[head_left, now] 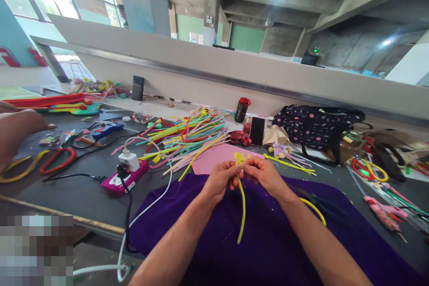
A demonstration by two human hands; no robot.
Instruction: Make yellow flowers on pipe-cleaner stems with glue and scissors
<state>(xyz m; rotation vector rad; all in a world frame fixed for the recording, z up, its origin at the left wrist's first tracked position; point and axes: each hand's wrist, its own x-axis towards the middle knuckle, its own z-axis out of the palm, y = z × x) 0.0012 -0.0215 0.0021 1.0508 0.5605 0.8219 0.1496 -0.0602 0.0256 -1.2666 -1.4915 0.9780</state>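
Note:
My left hand [219, 180] and my right hand [264, 173] meet above a purple cloth [268, 241], both pinched on the curled top of a yellow pipe cleaner [242, 208]. Its long tail hangs down between my forearms over the cloth. A pink sheet [214, 157] lies just beyond my hands. Behind it spreads a pile of coloured pipe cleaners [187, 136]. Another yellow pipe cleaner [315, 209] curves beside my right forearm.
Another person's hand [16, 132] rests at the far left near red and yellow loops [56, 161]. A pink power strip with a white charger [125, 174] and cables sits left of the cloth. A phone [257, 131], bottle [241, 110], dotted bag [315, 127] and pink glue gun [385, 212] surround the work area.

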